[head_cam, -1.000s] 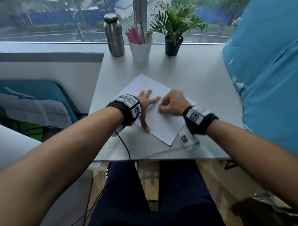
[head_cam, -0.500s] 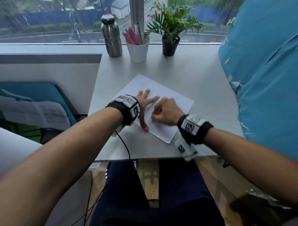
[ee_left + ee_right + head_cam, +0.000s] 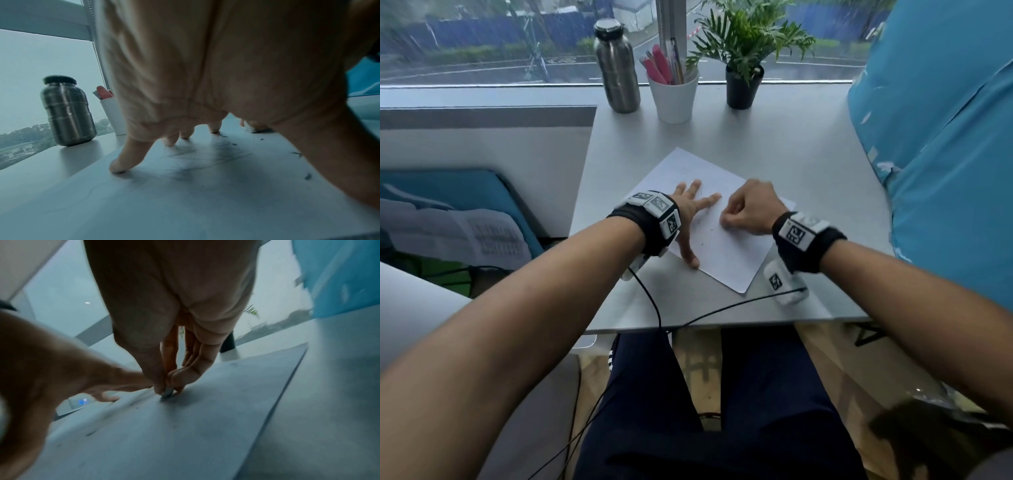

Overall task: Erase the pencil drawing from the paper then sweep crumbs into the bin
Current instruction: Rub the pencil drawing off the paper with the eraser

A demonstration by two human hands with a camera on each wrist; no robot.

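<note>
Office-type desk setting: white desk [image 3: 774,137] against a window [image 3: 482,41], bearing a steel bottle [image 3: 616,68], pen cup [image 3: 674,92] and potted plant [image 3: 743,65].

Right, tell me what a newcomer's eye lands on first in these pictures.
Two forearms meet over a white paper set askew in the middle of the table: the left hand presses it flat with spread fingers while the right hand pinches a small eraser against it. Dark eraser crumbs lie scattered on the sheet.
</note>
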